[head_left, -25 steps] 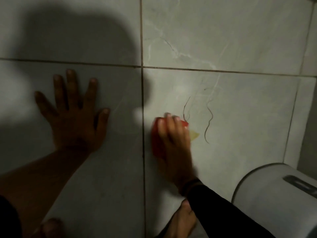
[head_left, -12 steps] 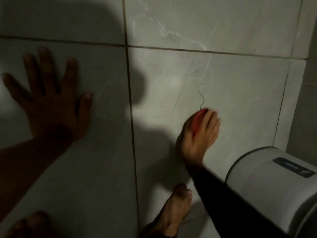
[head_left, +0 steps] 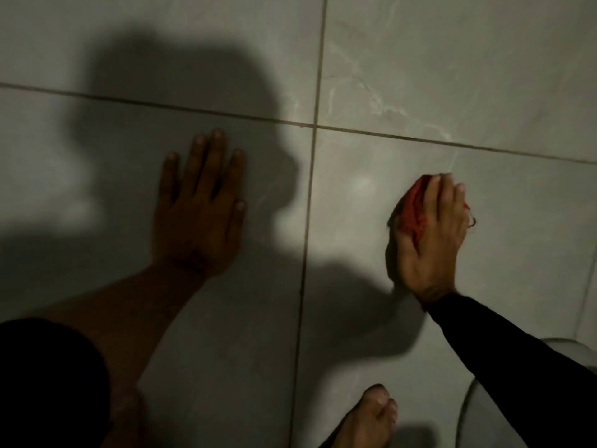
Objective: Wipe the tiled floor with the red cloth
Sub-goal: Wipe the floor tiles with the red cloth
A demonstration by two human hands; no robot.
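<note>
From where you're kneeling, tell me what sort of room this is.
Probably a bathroom or utility room, though that is uncertain. Large grey marbled floor tiles with dark grout lines, a bare foot, and the rim of a rounded white container at the lower right suggest it.

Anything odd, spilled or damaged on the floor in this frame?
One small thing: a thin dark strand, probably a hair, curls out beside the right hand, which presses the bunched red cloth down. The tiled floor shows no spill or crack, only pale veining. The left hand lies flat.
</note>
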